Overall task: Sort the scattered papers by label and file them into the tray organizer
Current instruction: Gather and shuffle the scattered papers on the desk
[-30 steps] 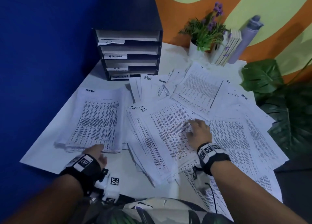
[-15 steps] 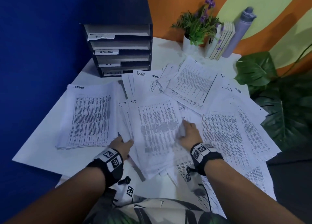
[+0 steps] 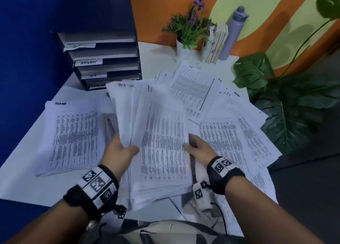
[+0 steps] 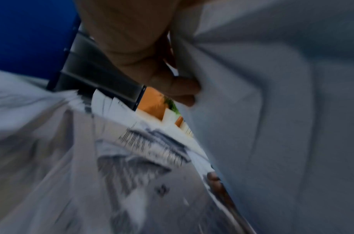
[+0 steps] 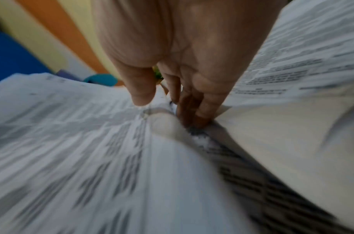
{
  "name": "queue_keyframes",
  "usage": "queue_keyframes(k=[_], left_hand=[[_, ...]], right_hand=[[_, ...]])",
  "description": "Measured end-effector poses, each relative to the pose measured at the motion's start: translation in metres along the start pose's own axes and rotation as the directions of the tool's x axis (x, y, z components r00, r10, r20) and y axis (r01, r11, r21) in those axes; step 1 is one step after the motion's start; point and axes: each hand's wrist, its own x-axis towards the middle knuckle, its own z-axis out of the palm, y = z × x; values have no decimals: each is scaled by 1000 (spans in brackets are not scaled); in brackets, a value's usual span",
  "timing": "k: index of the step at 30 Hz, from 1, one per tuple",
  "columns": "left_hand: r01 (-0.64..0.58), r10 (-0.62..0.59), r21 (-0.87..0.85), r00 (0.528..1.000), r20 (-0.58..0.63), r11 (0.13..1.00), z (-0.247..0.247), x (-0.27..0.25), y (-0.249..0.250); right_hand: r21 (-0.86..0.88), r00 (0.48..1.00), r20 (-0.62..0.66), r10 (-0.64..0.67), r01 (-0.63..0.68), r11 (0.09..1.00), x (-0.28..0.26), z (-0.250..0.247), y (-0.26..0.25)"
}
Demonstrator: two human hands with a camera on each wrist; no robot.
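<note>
Both hands grip one raised sheaf of papers (image 3: 161, 142): left hand (image 3: 117, 150), right hand (image 3: 199, 150). Only the wrist view shows right fingers (image 5: 204, 101) underneath. Tray organizer (image 3: 103, 60) stands behind, its lowest label hidden.

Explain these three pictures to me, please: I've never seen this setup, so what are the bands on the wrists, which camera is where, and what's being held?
No machine here: a person works bare-handed. The wrist bands carry cameras; the wide picture comes from a head camera, the two blurry close-ups look along each hand. The left hand and right hand grip a thick bundle of printed sheets by its side edges, lifted off the white table. An ADMIN pile lies to the left, loose papers to the right. The black tray organizer stands at the back, with slots tagged IT and ADMIN; the lower tags are unclear.
</note>
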Motion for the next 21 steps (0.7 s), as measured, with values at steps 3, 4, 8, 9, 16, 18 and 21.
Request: queue_keyframes(k=[3,4,8,9,16,18,21], left_hand=[[-67,80,-136,993,89,988,1,5,21],[-74,91,-161,990,104,984,5,11,23],[-75,102,-137,974,204,988,39,37,18],[-53,73,-94,971,226,994,49,46,12],[216,-178,610,976,-123,763,54,135,-47],[351,-262,695,936,-236,628,39,153,-56],[351,-255,672,936,-243,652,32,162,-64]], right_hand=[[468,1000,-3,-1,2,884,0,-21,-2],[553,999,-35,-7,25,833,-2,-29,-3],[527,967,-252,20,120,841,-9,-66,-1],[443,943,-329,47,110,890,-11,-77,3],[186,794,-548,265,-194,963,-22,-141,60],[74,766,-584,268,-279,957,-21,-148,71],[71,757,-586,289,-307,949,-16,-147,77]])
